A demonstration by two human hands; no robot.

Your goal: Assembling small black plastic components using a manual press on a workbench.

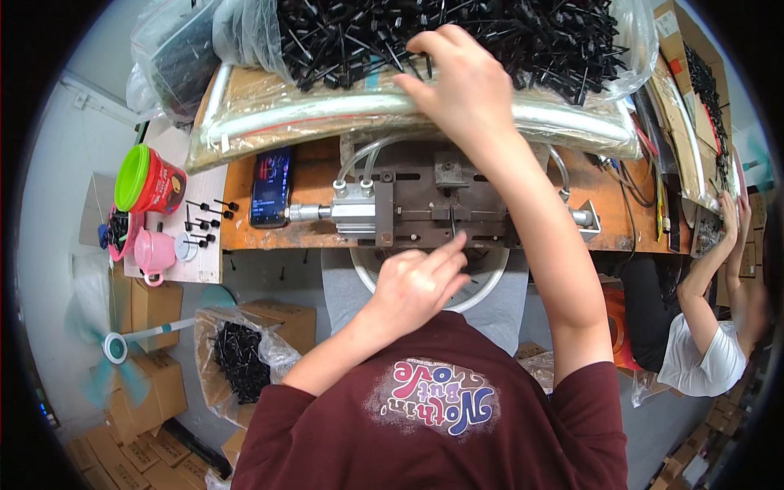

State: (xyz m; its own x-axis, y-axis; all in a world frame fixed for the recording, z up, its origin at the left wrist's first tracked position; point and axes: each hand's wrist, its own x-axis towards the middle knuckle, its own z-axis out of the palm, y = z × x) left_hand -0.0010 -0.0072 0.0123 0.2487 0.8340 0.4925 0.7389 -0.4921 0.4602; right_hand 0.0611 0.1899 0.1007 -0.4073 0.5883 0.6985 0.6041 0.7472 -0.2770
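Note:
My right hand (467,86) reaches over a heap of thin black plastic parts with thick heads (555,45), its thumb and forefinger spread and no part visibly gripped. Just in front of a metal clamping fixture (457,211) is my left hand (416,286), slightly blurred, fingers stretched toward the fixture's middle. A thin dark rod (454,229) shows at the fixture beside those fingertips; whether they touch it I cannot tell. Below the hand, a white round basket (492,286) is partly hidden by my arm and shirt.
An air cylinder (353,214) adjoins the fixture, with clear hoses. Leftward lie a phone (271,188), loose black parts (204,219), a pink cup (153,251) and a red-green tub (149,181). A fan (115,349) and cartons (155,384) stand lower left. Another person (706,351) works at right.

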